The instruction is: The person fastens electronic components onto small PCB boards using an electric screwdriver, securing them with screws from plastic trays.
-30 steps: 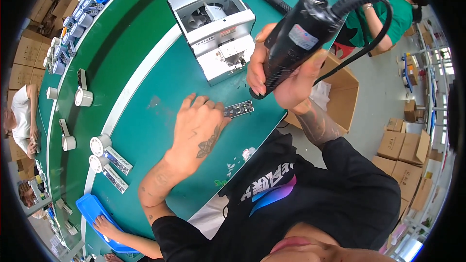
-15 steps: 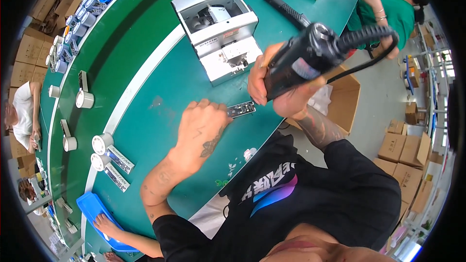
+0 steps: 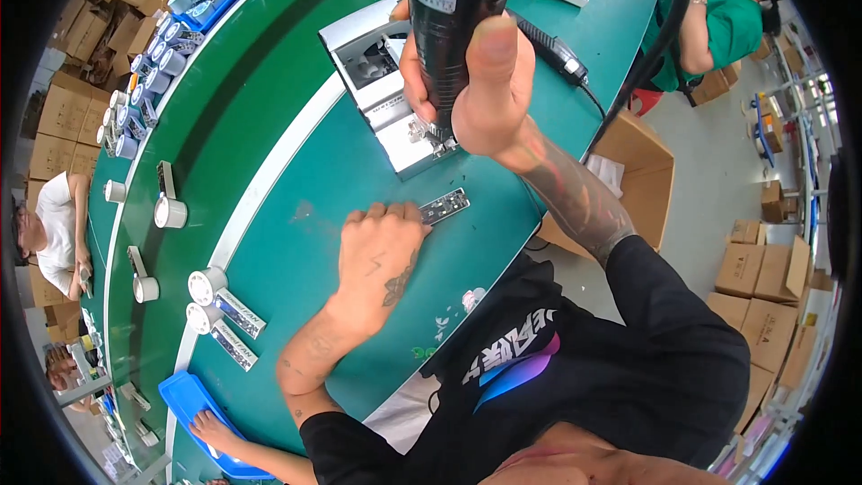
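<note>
My right hand (image 3: 489,94) is wrapped round a black electric screwdriver (image 3: 453,31), its thumb lying along the body. The screwdriver stands over the front of a white and grey screw feeder (image 3: 409,148); its tip is hidden, so I cannot tell whether it touches. My left hand (image 3: 382,256) lies closed, back up, on the green bench, gripping a narrow handle with an exposed circuit board (image 3: 446,207). The board sticks out beyond the fingers, and my hand hides the rest of that piece.
Two white round-headed scoops (image 3: 208,286) lie left of my forearm, near a blue tray (image 3: 184,395) with another person's hand in it. A green conveyor (image 3: 233,117) carries more scoops. Another black electric screwdriver (image 3: 552,54) lies behind; an open carton (image 3: 646,180) stands right.
My right hand has carried the screwdriver away from the circuit board, forward and left to the feeder's front. My left hand keeps its hold on the board piece. The whole view has shifted slightly.
</note>
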`<state>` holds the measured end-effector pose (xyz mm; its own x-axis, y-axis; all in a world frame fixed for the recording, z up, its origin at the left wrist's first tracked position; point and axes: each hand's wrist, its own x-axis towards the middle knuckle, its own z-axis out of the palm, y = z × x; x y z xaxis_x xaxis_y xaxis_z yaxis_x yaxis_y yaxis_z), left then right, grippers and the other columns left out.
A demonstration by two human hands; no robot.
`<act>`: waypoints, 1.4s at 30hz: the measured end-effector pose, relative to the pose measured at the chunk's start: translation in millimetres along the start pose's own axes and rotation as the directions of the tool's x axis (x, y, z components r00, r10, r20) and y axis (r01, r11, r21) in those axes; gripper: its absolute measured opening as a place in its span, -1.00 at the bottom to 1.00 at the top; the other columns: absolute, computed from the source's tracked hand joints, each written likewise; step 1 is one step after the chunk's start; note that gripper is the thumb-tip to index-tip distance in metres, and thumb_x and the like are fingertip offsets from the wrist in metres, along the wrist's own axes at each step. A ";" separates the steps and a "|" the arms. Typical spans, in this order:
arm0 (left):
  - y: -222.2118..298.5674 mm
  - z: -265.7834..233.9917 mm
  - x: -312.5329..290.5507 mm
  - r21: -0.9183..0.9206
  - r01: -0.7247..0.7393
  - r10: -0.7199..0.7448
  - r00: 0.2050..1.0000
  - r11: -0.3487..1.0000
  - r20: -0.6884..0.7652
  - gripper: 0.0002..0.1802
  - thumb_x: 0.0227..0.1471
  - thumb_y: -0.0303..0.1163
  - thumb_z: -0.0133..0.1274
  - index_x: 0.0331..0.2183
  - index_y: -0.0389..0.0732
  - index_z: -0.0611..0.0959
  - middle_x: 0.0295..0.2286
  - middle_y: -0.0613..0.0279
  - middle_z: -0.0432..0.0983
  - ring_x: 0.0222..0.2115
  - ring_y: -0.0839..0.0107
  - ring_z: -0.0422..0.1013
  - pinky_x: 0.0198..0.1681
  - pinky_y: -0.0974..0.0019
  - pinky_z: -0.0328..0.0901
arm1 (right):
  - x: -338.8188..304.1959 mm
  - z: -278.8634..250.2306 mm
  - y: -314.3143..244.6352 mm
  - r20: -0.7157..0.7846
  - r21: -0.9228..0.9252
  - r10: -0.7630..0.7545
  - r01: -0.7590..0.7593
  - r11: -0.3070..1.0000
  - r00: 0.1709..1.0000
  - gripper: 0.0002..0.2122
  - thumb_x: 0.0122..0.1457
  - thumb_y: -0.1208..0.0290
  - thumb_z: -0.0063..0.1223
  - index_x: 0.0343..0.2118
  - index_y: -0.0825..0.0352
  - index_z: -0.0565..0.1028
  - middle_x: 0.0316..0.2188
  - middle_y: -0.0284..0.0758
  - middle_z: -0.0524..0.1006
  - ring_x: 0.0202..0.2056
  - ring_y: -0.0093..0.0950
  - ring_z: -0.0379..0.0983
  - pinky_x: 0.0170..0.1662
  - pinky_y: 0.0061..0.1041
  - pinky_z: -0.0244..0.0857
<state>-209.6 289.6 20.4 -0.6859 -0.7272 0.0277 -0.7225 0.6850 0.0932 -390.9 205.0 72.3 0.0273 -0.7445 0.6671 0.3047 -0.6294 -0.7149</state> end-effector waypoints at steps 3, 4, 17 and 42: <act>-1.6 1.2 -0.5 -0.012 0.011 -0.011 1.000 1.000 0.011 -0.79 0.06 -0.23 0.20 -0.46 -0.14 0.60 -0.51 0.21 0.57 -0.39 0.30 0.54 -0.30 0.24 0.37 | -2.8 8.5 -8.3 -0.046 -0.189 0.101 -0.108 0.976 0.994 -0.12 0.24 -0.46 -0.36 -0.03 0.54 0.36 -0.64 -0.32 0.43 -0.70 -0.64 0.28 -0.63 -0.61 0.17; -2.1 0.8 0.0 -0.012 0.013 -0.013 1.000 1.000 0.027 -0.79 0.07 -0.23 0.19 -0.46 -0.14 0.61 -0.51 0.22 0.57 -0.39 0.31 0.54 -0.30 0.23 0.37 | -5.9 6.6 -10.9 -0.019 -0.194 0.123 -0.124 0.973 0.992 -0.11 0.22 -0.48 -0.37 -0.02 0.53 0.35 -0.64 -0.32 0.43 -0.70 -0.64 0.28 -0.62 -0.61 0.18; -6.1 -3.6 4.0 -0.103 0.010 -0.006 0.999 0.995 0.033 -0.74 0.08 -0.23 0.20 -0.43 -0.22 0.60 -0.49 0.08 0.57 -0.37 0.11 0.53 -0.29 0.09 0.37 | -4.5 -8.9 -30.2 -0.147 0.183 -0.111 0.137 0.973 0.983 0.05 -0.11 -0.76 -0.47 -0.17 0.40 0.38 -0.65 -0.28 0.42 -0.71 -0.50 0.33 -0.60 -0.52 0.28; -5.7 -5.4 2.9 -0.155 0.025 -0.017 0.998 0.988 0.052 -0.76 0.10 -0.24 0.19 -0.41 -0.23 0.61 -0.46 0.07 0.59 -0.36 0.10 0.53 -0.29 0.08 0.37 | -7.9 13.1 -18.6 -0.135 -0.264 0.101 -0.134 0.955 0.986 -0.08 0.23 -0.50 -0.49 -0.07 0.54 0.38 -0.69 -0.29 0.41 -0.73 -0.62 0.26 -0.63 -0.61 0.16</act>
<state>-207.0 283.4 25.3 -0.6772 -0.7353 -0.0258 -0.7171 0.6518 0.2468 -384.3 225.5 83.0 -0.0707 -0.8274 0.5572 0.0363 -0.5603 -0.8275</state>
